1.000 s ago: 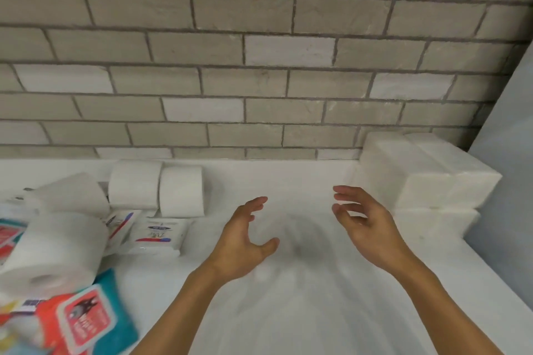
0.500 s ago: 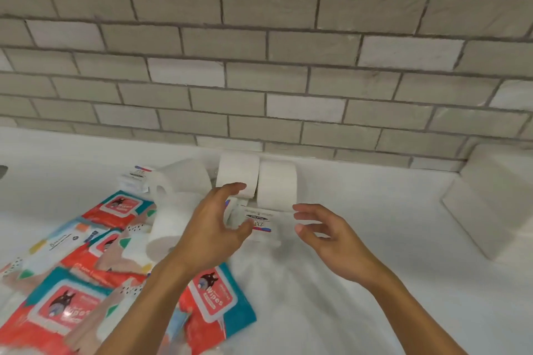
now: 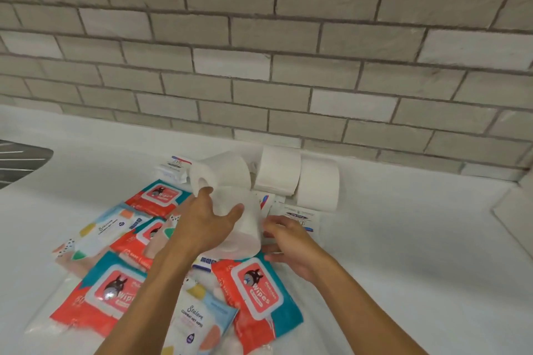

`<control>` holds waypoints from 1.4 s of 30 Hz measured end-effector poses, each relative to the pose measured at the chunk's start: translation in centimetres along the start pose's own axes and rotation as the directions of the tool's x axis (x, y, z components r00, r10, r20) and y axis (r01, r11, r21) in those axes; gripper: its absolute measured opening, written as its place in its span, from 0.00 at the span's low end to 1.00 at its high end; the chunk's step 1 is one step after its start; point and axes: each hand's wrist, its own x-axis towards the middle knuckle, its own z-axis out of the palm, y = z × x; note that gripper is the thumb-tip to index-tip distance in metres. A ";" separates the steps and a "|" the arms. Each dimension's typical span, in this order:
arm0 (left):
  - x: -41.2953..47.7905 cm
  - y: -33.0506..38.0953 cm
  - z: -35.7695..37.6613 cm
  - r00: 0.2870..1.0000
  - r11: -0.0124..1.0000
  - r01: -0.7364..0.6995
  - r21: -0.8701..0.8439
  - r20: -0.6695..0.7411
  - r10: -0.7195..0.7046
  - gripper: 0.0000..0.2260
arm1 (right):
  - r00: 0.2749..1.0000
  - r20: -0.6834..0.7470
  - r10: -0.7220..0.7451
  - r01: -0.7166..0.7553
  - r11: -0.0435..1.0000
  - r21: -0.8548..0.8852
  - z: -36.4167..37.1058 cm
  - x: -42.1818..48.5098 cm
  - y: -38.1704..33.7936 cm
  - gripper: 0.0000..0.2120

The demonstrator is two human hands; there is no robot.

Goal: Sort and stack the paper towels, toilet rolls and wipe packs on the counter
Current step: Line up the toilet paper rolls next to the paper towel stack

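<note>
Roll (image 3: 242, 228) is sitting low over the wipe packs (image 3: 253, 288), mid-counter (image 3: 403, 239); can't tell whether it's resting on them or lifted. Your left hand (image 3: 202, 228) is gripping it, thumb across the front, fingers wrapping behind. Your right hand (image 3: 291, 242) is sitting at its right side, fingers bent toward it; whether they're gripping or only touching isn't clear.

Second roll (image 3: 222, 173) is lying just behind. Two rolls (image 3: 278, 174) are standing side by side against the wall (image 3: 259, 66), which reads as the roll group beginning. Towel stack (image 3: 516, 210) is showing at the right edge, cut off, seemingly done.

Wipe packs are sprawling and overlapping, none stacked. Small packs (image 3: 300, 216) are lying loose among the rolls. Judging progress: towels placed, rolls half gathered, wipes all left.
</note>
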 end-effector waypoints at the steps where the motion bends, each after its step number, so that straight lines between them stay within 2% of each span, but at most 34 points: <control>1: 0.0 -0.1 0.2 0.999 0.999 0.034 0.002 0.023 -0.034 0.34 | 1.000 0.023 0.016 -0.017 0.999 0.035 0.5 0.1 -0.1 0.15; 4: 0.6 -0.8 1.1 0.994 0.994 0.094 -0.058 0.064 -0.090 0.33 | 0.999 0.030 0.012 -0.015 0.993 0.115 1.3 0.5 0.2 0.18; 7: 1.0 -1.4 1.5 0.988 0.982 0.140 -0.126 0.087 -0.129 0.38 | 1.000 -0.009 -0.026 0.027 0.994 0.105 1.7 0.5 0.6 0.22; 11: 0.9 -1.8 1.5 0.993 0.976 0.113 -0.187 0.053 -0.105 0.46 | 0.993 -0.052 -0.104 0.110 0.984 0.141 1.5 -0.1 1.2 0.19; 17: -0.4 -1.6 2.0 0.998 0.911 0.033 -0.411 -0.033 -0.051 0.46 | 0.976 -0.154 -0.152 0.188 0.947 0.262 0.0 -1.5 1.7 0.13; 20: -0.9 -1.6 2.3 0.997 0.848 0.058 -0.528 -0.008 -0.072 0.44 | 0.984 -0.145 -0.101 0.146 0.926 0.347 -1.1 -1.9 1.9 0.15; 23: -1.2 -1.5 2.6 0.996 0.806 0.089 -0.585 0.054 -0.071 0.40 | 0.993 -0.100 -0.068 0.103 0.912 0.398 -1.7 -2.2 2.0 0.23; 27: -1.2 -1.4 2.8 0.988 0.793 0.120 -0.598 0.147 -0.039 0.27 | 0.993 -0.076 -0.095 0.119 0.890 0.439 -2.6 -2.5 2.3 0.30; 30: -1.2 -1.2 3.0 0.977 0.812 0.110 -0.573 0.213 0.017 0.27 | 0.982 -0.095 -0.162 0.187 0.900 0.393 -2.8 -2.5 2.2 0.27; 36: -1.0 -0.4 3.0 0.977 0.831 0.050 -0.554 0.198 0.073 0.46 | 0.940 -0.159 -0.301 0.329 0.925 0.190 -2.7 -3.1 1.6 0.22; 37: -0.9 -0.4 3.1 0.979 0.834 0.036 -0.550 0.185 0.080 0.46 | 0.935 -0.165 -0.315 0.339 0.929 0.149 -2.6 -3.2 1.6 0.21; 40: -0.7 -0.1 3.5 0.989 0.820 0.015 -0.572 0.128 0.071 0.32 | 0.923 -0.184 -0.338 0.347 0.938 0.015 -2.3 -3.0 1.7 0.21; 42: -0.5 -0.2 3.8 0.992 0.796 0.019 -0.605 0.110 0.059 0.28 | 0.920 -0.189 -0.343 0.340 0.939 -0.046 -2.2 -2.9 1.6 0.21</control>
